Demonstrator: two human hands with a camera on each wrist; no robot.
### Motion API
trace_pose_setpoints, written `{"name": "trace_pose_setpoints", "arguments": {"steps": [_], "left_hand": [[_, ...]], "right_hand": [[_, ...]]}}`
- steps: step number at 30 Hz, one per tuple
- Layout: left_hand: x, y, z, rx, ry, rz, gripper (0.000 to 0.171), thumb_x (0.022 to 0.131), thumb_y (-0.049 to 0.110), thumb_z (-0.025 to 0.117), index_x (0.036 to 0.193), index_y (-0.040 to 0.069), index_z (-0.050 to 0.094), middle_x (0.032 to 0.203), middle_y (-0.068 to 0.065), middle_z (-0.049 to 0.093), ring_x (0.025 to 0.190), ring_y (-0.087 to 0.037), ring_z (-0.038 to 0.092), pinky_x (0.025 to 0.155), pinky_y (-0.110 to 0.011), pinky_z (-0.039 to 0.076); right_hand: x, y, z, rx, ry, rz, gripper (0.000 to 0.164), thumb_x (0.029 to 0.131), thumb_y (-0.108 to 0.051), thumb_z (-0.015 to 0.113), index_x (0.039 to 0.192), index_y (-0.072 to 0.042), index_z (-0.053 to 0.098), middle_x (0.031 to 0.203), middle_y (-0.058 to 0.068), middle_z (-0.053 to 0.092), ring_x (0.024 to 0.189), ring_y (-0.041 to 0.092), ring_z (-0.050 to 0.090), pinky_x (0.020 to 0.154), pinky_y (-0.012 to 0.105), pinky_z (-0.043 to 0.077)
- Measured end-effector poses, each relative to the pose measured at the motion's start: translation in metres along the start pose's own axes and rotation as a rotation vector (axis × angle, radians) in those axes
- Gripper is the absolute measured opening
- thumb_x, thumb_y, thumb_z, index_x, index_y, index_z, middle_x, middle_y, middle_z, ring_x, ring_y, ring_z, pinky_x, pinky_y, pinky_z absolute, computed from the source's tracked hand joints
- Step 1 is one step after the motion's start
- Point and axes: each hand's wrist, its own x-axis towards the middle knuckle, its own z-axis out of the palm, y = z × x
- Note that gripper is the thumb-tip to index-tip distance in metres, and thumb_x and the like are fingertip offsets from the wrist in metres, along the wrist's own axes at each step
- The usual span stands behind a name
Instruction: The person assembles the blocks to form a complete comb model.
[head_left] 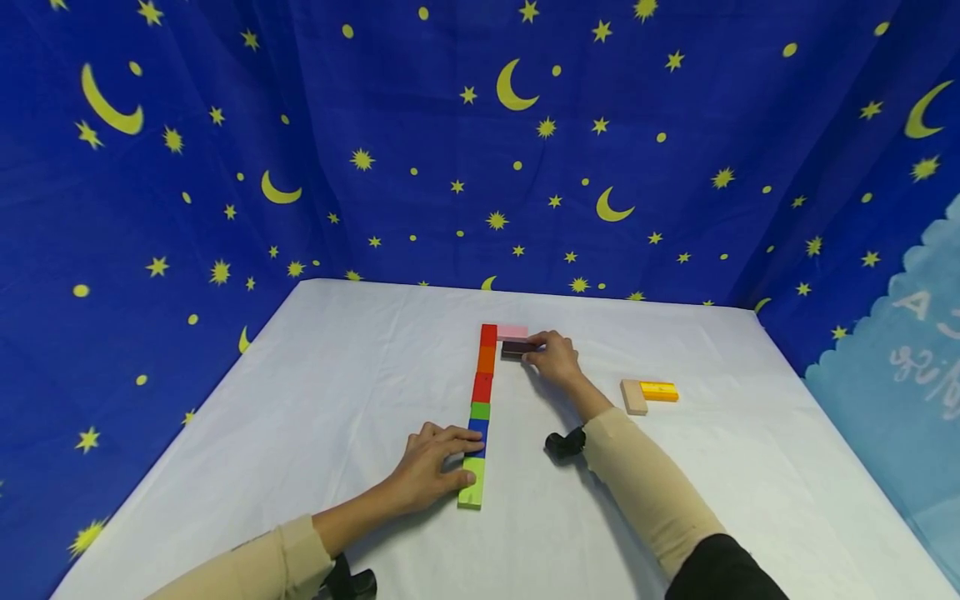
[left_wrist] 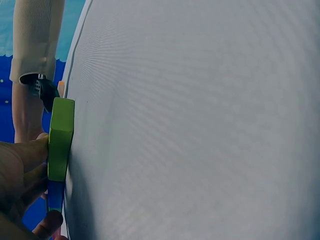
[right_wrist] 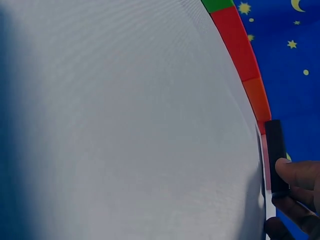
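Note:
A straight row of colored blocks runs away from me in the head view: lime green, blue, green, red, orange and another red at the far end. My left hand rests on the near end, thumb at the lime green block and extended fingers on the blue one. At the far end, a pink block joins the row at a right angle. My right hand pinches a dark brown block by its right end, just on the near side of the pink one.
To the right, a natural wood block and a yellow-orange block lie together on the white tablecloth. A blue curtain with moons and stars stands behind the table. Black wrist cameras sit at both sleeves.

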Motion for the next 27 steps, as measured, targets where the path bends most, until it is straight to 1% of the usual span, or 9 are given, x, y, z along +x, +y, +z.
{"name": "trace_pose_setpoints", "arguments": {"steps": [9, 14, 19, 27], "left_hand": [[-0.0004, 0.0002, -0.0003, -0.003, 0.0, -0.009, 0.042, 0.081, 0.028, 0.072, 0.122, 0.021, 0.065, 0.131, 0.01, 0.056, 0.102, -0.011, 0.04, 0.079, -0.031, 0.026], [-0.0005, -0.0001, 0.0001, -0.009, -0.002, -0.011, 0.042, 0.081, 0.028, 0.072, 0.122, 0.021, 0.065, 0.131, 0.01, 0.056, 0.102, -0.011, 0.04, 0.079, -0.031, 0.026], [0.0001, -0.0007, 0.0007, 0.005, 0.0, -0.005, 0.042, 0.081, 0.029, 0.072, 0.122, 0.021, 0.065, 0.131, 0.01, 0.056, 0.102, -0.011, 0.04, 0.078, -0.031, 0.026], [0.0004, 0.0003, 0.0003, 0.003, -0.001, -0.008, 0.042, 0.082, 0.03, 0.071, 0.123, 0.021, 0.065, 0.132, 0.01, 0.056, 0.102, -0.012, 0.04, 0.078, -0.032, 0.026]], "right_hand": [[0.0017, -0.0033, 0.0054, -0.004, 0.009, -0.012, 0.038, 0.081, -0.017, 0.069, 0.117, -0.004, 0.066, 0.122, 0.018, 0.059, 0.116, 0.039, 0.045, 0.101, 0.055, 0.028], [0.0018, -0.0037, 0.007, -0.012, 0.005, -0.016, 0.037, 0.081, -0.017, 0.069, 0.116, -0.005, 0.066, 0.121, 0.018, 0.059, 0.115, 0.039, 0.045, 0.099, 0.054, 0.028], [0.0016, -0.0042, 0.0074, -0.023, 0.007, -0.018, 0.037, 0.081, -0.018, 0.069, 0.116, -0.005, 0.066, 0.12, 0.018, 0.059, 0.113, 0.038, 0.045, 0.098, 0.053, 0.029], [0.0021, -0.0044, 0.0067, 0.003, -0.006, -0.009, 0.038, 0.082, -0.017, 0.069, 0.118, -0.005, 0.065, 0.122, 0.017, 0.058, 0.114, 0.036, 0.043, 0.099, 0.052, 0.028]]}}
